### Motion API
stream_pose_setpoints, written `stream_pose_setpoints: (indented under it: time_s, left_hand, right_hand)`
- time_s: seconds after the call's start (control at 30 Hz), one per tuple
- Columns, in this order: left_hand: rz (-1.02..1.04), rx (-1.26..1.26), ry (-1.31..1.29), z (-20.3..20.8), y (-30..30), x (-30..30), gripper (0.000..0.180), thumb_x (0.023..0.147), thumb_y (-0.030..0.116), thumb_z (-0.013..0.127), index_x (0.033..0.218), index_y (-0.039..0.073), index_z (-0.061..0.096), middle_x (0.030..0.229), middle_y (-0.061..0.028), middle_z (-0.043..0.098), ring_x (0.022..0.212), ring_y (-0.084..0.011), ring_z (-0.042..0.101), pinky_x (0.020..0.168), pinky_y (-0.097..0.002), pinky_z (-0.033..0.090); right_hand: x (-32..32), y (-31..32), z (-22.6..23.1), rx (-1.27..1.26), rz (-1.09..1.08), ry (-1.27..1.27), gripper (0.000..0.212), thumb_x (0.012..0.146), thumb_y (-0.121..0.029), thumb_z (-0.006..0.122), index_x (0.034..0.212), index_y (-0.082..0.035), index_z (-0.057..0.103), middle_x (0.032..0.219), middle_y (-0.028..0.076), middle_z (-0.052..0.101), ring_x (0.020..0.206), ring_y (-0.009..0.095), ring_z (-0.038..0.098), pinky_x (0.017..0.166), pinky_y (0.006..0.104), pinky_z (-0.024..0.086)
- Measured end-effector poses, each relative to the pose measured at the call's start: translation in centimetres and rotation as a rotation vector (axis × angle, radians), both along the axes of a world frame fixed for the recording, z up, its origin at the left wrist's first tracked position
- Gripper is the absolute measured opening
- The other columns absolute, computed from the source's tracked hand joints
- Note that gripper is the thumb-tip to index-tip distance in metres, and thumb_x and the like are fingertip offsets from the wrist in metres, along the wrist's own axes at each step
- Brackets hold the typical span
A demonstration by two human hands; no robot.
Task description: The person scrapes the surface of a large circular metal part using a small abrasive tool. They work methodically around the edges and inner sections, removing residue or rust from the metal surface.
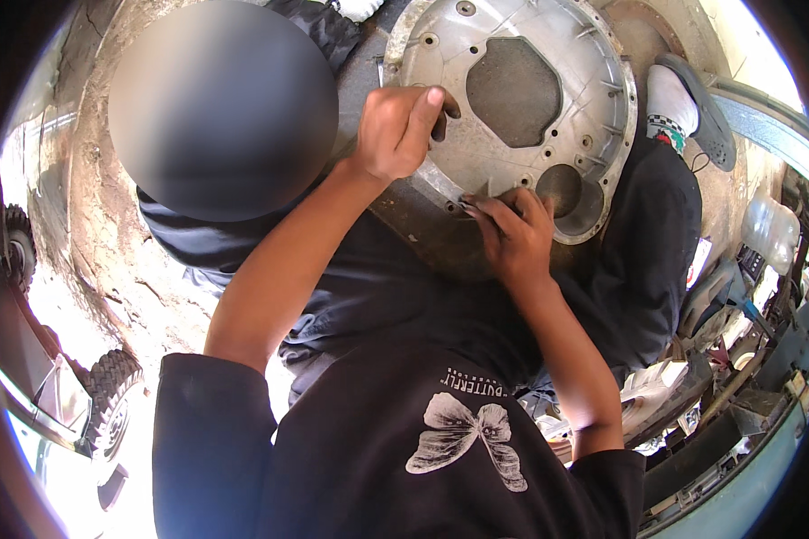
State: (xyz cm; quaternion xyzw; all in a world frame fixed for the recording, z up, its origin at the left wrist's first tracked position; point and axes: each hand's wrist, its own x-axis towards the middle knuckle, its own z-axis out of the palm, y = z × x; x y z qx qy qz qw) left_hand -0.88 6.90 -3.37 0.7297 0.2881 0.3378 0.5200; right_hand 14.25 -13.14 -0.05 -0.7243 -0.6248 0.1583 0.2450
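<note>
The left hand (403, 133) is curled, the right hand (518, 229) bunched narrow at the near-left edge of the housing (595, 101), contents unclear: seemingly fingerwork needing steadiness.

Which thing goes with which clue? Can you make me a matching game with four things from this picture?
Things:
1. metal part
2. right hand
3. shirt
4. sock

Clues:
A. at the metal part's lower edge in the picture
B. mostly white, in a grey shoe
C. silvery and roundish
D. black, with a pale butterfly on it

Right pairs: 1-C, 2-A, 3-D, 4-B
</note>
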Motion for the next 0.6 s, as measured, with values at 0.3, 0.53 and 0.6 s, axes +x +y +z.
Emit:
stream_pose_setpoints:
  time_s: [0.3, 0.53, 0.6]
  left_hand:
    - [-0.088, 0.232, 0.216, 1.1, 4.4, 1.4, 0.025, 0.105, 0.022, 0.069, 0.093, 0.0, 0.077, 0.07, -0.0174, 0.07, 0.06, -0.0327, 0.069, 0.058, -0.04, 0.053]
    - [-0.049, 0.531, 0.195, -2.0, 2.1, 0.6, 0.017, 0.096, 0.024, 0.079, 0.093, 0.008, 0.077, 0.068, -0.0107, 0.071, 0.058, -0.0307, 0.07, 0.055, -0.0406, 0.054]
    - [-0.065, 0.555, 0.232, -1.9, 2.1, 0.8, 0.019, 0.096, 0.026, 0.08, 0.092, 0.008, 0.076, 0.067, -0.0099, 0.071, 0.057, -0.03, 0.07, 0.054, -0.0399, 0.054]
  right_hand:
    - [-1.6, 3.6, -1.2, 0.161, 0.032, -0.01, 0.022, 0.081, -0.019, 0.089, 0.101, -0.022, 0.081, 0.081, -0.001, 0.058, 0.074, 0.022, 0.062, 0.075, 0.0423, 0.039]
    - [-3.2, 5.4, -1.1, 0.139, 0.024, -0.001, 0.023, 0.078, -0.015, 0.091, 0.099, -0.019, 0.081, 0.08, -0.003, 0.065, 0.073, 0.018, 0.062, 0.076, 0.0392, 0.039]
    - [-3.6, 6.4, -1.3, 0.15, 0.017, 0.001, 0.023, 0.077, -0.013, 0.092, 0.097, -0.018, 0.082, 0.08, -0.004, 0.069, 0.073, 0.017, 0.062, 0.075, 0.0374, 0.039]
